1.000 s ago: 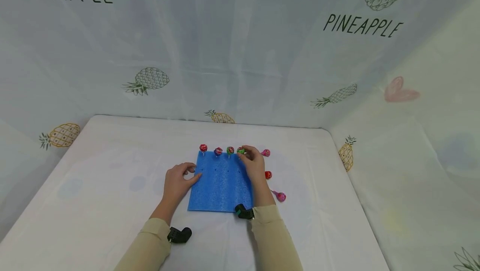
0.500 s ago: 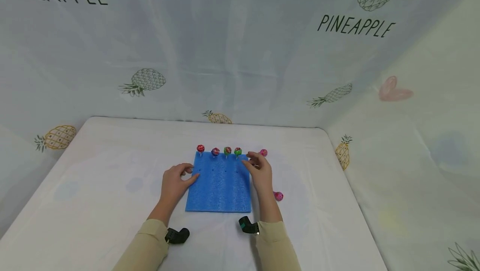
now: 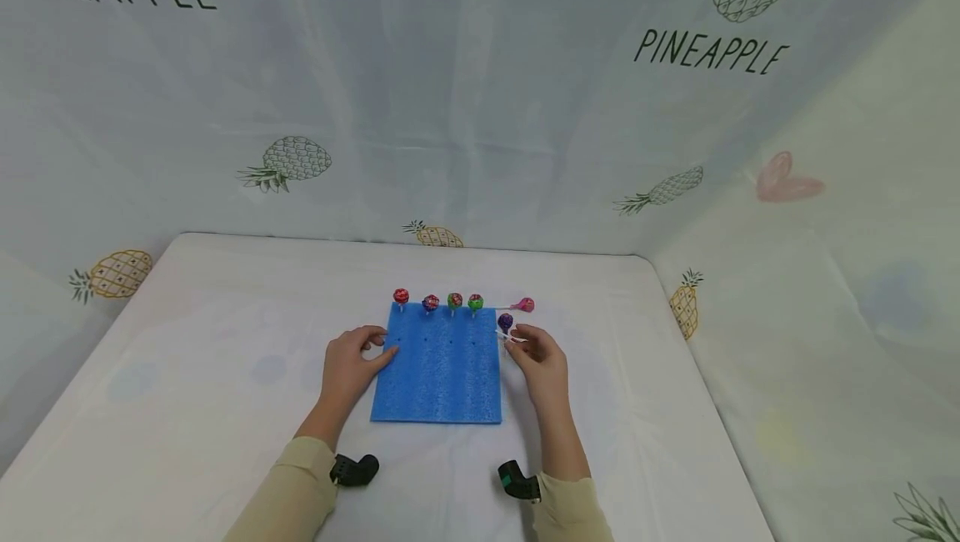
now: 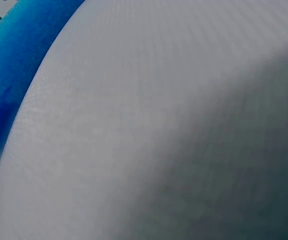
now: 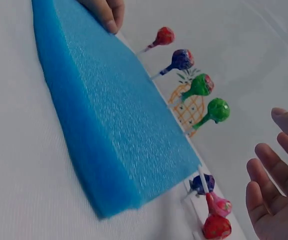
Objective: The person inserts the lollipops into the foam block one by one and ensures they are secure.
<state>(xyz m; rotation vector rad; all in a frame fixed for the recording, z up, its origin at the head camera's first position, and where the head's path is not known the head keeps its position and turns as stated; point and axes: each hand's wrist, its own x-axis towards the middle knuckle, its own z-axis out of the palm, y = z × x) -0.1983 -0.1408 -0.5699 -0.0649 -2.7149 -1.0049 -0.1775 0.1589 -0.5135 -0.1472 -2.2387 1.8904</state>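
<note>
Blue foam board (image 3: pixel 435 383) on a white desk (image 3: pixel 210 392), set between your two hands.
Your left hand (image 3: pixel 354 367) had thumb and forefinger parted, both at the board's edge. Your right hand (image 3: pixel 543 365) had its fingers spread, just off the opposite edge; a white stick (image 3: pixel 507 336) lay at the fingertips, contact uncertain. Beyond both hands, a row stood planted: red standing lollipop (image 3: pixel 401 296), blue-and-red lollipop (image 3: pixel 431 303), green-and-red lollipop (image 3: pixel 455 300), green lollipop (image 3: pixel 476 302). A purple lollipop (image 3: pixel 506 322) lay just beyond your right hand, a pink lollipop (image 3: pixel 527 305) farther out, a red loose lollipop (image 5: pixel 217 228) near that hand.
</note>
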